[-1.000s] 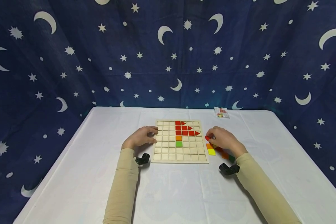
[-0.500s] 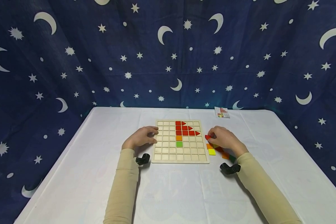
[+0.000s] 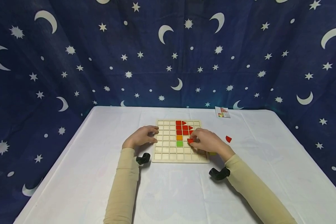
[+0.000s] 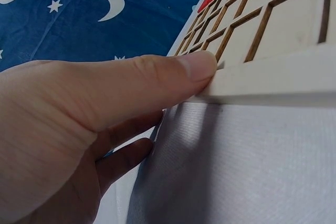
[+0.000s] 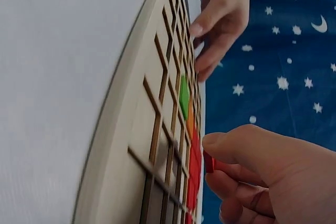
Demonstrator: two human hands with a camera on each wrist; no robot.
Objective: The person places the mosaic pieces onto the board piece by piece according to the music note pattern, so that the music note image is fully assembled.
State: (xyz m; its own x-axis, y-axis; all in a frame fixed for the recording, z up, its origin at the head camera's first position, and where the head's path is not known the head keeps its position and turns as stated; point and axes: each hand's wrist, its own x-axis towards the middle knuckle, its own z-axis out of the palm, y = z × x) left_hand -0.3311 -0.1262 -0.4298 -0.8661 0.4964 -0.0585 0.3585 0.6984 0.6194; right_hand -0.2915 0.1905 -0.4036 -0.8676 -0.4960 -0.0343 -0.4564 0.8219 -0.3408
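Note:
A pale wooden grid board point(image 3: 165, 158) lies on the white table. In it a block of red tiles point(image 3: 179, 127), some pointed at the right end, stands above one orange tile point(image 3: 179, 137) and one green tile point(image 3: 179, 143). My left hand point(image 3: 140, 137) touches the board's left edge; its thumb point(image 4: 178, 72) rests at the rim in the left wrist view, fingers relaxed. Over the right half of the board, my right hand point(image 3: 208, 141) pinches a small red tile point(image 5: 209, 162) between thumb and fingers. That hand covers part of the grid.
A red round-sided tile point(image 3: 228, 139) lies on the table to the right. A yellow tile point(image 3: 212, 153) peeks out beneath my right forearm, which hides the loose tiles around it. Toward the back right lies a small printed card point(image 3: 222, 112) with a coloured grid picture.
My right hand has moved left from the loose tiles to over the board, carrying a red tile. The red round-sided tile at right has come into view. My left hand stays put.

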